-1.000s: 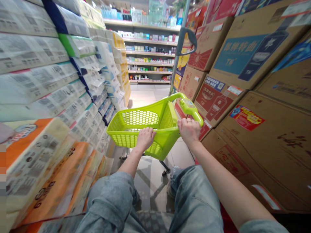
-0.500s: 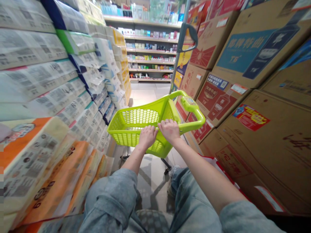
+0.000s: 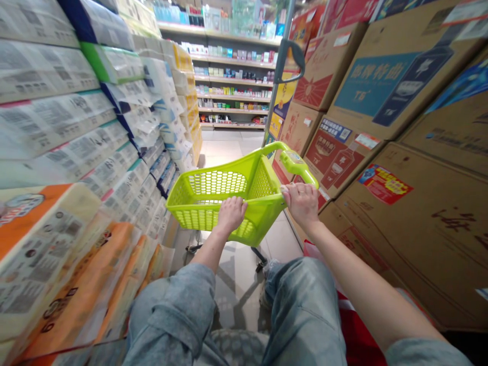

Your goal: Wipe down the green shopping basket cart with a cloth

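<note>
Closest to us are our jeans (image 3: 305, 310). Just past them, our left grip (image 3: 231, 213) is curled over the near rim (image 3: 206, 207) of the green cart (image 3: 263, 218), and our right grip (image 3: 304, 204) is wrapped around the end of its handle (image 3: 307, 175). Half a second ago, our right grip was next to the left one; now it is back at the handle, so we can probably keep the cart steadier. The cart stands on the floor (image 3: 280, 236), between paper packs (image 3: 107, 147) on our left and big boxes (image 3: 385, 86) on our right. Far away are shelves (image 3: 217, 34).
</note>
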Demonstrator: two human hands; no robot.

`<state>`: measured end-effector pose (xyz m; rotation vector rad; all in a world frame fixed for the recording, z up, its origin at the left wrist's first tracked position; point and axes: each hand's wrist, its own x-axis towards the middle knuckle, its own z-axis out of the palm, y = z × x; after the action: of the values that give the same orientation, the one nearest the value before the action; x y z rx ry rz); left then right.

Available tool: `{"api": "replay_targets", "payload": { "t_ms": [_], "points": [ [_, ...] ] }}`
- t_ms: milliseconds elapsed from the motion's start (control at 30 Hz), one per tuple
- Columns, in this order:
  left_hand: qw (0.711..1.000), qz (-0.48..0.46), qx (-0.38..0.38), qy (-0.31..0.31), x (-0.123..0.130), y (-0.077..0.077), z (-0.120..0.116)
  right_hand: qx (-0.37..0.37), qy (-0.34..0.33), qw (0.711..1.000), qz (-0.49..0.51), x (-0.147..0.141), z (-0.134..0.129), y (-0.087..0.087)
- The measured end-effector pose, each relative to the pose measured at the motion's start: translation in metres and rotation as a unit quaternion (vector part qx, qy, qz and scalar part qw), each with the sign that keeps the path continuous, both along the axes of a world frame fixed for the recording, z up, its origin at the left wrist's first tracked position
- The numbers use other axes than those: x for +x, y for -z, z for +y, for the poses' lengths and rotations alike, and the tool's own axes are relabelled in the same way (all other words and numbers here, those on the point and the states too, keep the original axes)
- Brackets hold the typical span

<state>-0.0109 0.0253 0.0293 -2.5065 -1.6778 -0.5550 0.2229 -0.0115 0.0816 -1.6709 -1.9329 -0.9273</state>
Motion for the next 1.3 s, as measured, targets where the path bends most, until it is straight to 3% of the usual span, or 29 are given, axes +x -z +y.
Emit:
{"api": "replay_targets", "payload": {
  "t_ms": [300, 800, 1000, 1167, 1300],
  "points": [
    [1.0, 0.018, 0.004, -0.001, -0.002, 0.001, 0.003, 0.021, 0.004, 0.998, 0.055, -0.024, 0.006, 0.014],
    [0.999, 0.032, -0.003, -0.011, -0.003, -0.001, 0.004, -0.091, -0.067, 0.994, 0.007, -0.084, 0.009, 0.032],
    [0.999, 0.04, -0.005, 0.023, -0.01, -0.002, 0.006, -0.09, -0.117, 0.988, -0.054, -0.048, 0.003, 0.017],
    [0.999, 0.032, -0.014, 0.028, -0.01, -0.004, 0.007, -0.057, -0.087, 0.993, -0.054, 0.0, -0.008, 0.001],
    [0.999, 0.022, -0.026, 0.038, -0.009, -0.004, 0.01, -0.067, -0.064, 0.995, -0.046, 0.018, -0.001, -0.01]
  ]
}}
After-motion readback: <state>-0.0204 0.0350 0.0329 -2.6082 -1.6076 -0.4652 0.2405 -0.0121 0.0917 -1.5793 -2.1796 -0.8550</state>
